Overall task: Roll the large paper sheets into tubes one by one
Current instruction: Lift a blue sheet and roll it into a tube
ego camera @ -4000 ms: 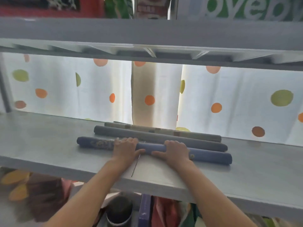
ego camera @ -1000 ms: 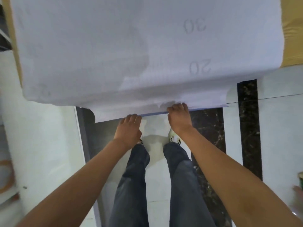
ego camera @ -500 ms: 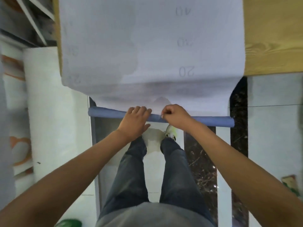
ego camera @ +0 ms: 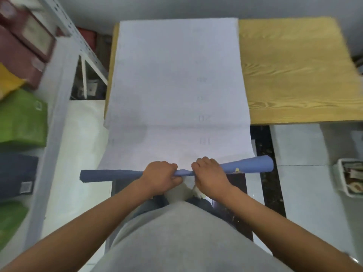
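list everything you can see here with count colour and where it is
paper sheet: 1, white with faint numbers, spread over the table and hanging off its near edge
rolled part of the sheet: 1, blue outside, at the sheet's near end, wider at the right
table: 1, light wood grain, top right
metal shelving: 1, pale grey, left
boxes on the shelving: several, red, yellow, green, dark blue, far left
tray: 1, white, contents unclear, right edge
left hand: 1, grips the roll near its middle
right hand: 1, grips the roll beside the left
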